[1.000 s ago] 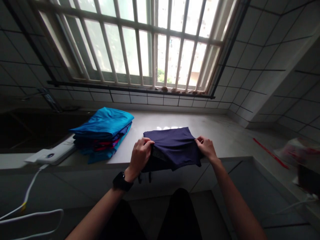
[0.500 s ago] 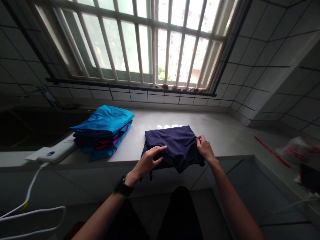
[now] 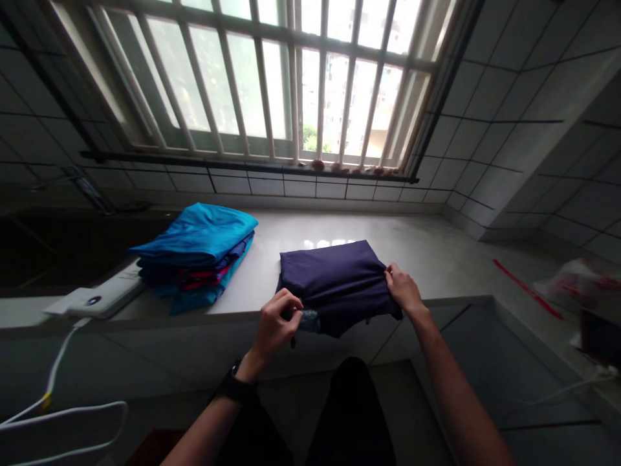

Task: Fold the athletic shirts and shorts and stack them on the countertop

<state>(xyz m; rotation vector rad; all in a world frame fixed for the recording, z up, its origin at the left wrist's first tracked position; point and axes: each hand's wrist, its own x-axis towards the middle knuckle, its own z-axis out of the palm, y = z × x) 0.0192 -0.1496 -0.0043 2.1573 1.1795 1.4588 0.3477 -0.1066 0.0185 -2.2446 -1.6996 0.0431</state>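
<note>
Dark purple garment (image 3: 334,275) lies on the counter (image 3: 427,249), overhanging its front edge, long axis left-to-right between both hands: left hand (image 3: 279,318) pinches near-left edge, right hand (image 3: 405,289) pinches right side.

Black watch (image 3: 236,388) worn on left wrist (image 3: 252,366)

A dark strap is wrapped around it, a glint caught at the case. The left hand (image 3: 276,321), right hand (image 3: 405,290) and forearms (image 3: 453,378) are seen bare. The legs (image 3: 352,411) are clothed in black
</note>
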